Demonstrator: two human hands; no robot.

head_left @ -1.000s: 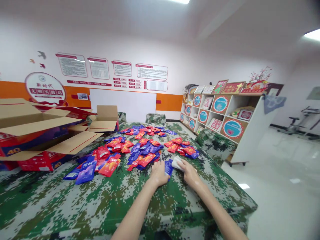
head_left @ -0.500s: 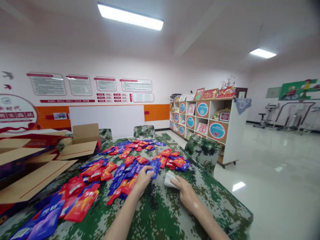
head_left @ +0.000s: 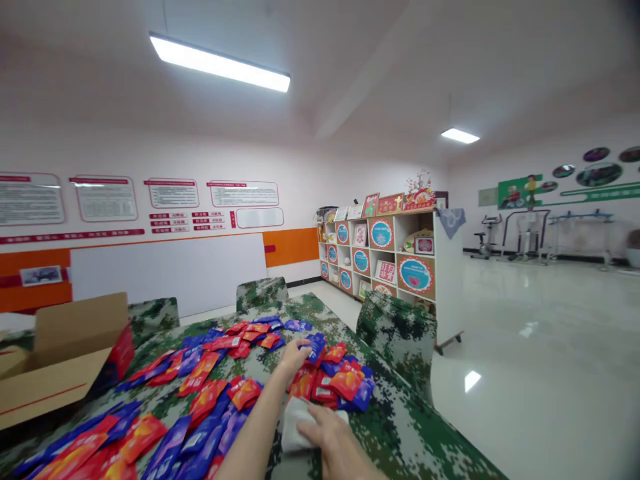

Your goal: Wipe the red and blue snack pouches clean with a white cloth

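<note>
Over camouflage table (head_left: pixel 410 433), shelves (head_left: pixel 447 287) beyond: left grip (head_left: pixel 293 360) pinching blue packet (head_left: pixel 316 347), right grip (head_left: pixel 336 440) clutching white wad (head_left: pixel 295 432).

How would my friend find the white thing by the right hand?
Start at the big camouflage-covered table. Low in the picture, the right hand holds a white wad, beside a heap of red and blue packets. Its plain white sets it apart from those bright, printed packets.

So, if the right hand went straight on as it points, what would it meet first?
Past the white cloth-like item it holds, the right hand probably meets the red packets first; depth is unclear, and the left forearm lies nearby.
</note>
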